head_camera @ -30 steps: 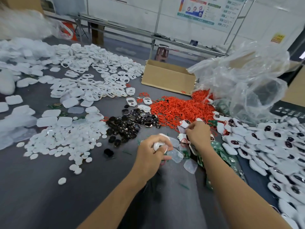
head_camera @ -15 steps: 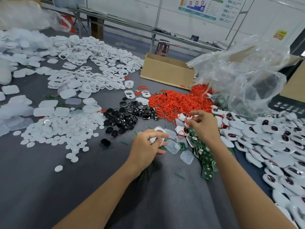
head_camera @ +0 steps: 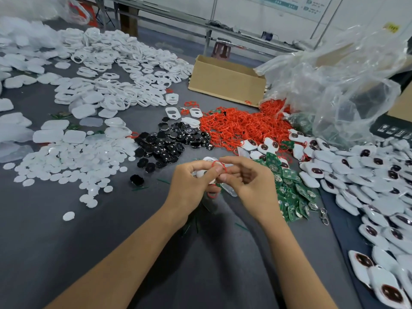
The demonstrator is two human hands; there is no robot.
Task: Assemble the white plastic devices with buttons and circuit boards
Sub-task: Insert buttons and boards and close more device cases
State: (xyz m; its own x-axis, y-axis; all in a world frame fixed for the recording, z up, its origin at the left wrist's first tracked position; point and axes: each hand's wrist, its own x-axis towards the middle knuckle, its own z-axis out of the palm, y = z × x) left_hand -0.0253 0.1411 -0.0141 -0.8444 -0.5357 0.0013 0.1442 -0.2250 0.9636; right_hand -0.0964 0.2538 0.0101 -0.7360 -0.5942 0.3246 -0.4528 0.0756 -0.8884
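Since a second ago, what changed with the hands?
The right hand drew back from the red ring heap to the left hand, now pinching a red ring over the white shell. The left hand kept gripping that shell; nothing else moved.

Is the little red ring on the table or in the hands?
In the hands: the red ring is pinched between the left hand and right hand, above the table.

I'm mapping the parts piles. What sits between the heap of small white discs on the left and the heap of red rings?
In the head view, the pile of black buttons lies between the white discs and the red rings.
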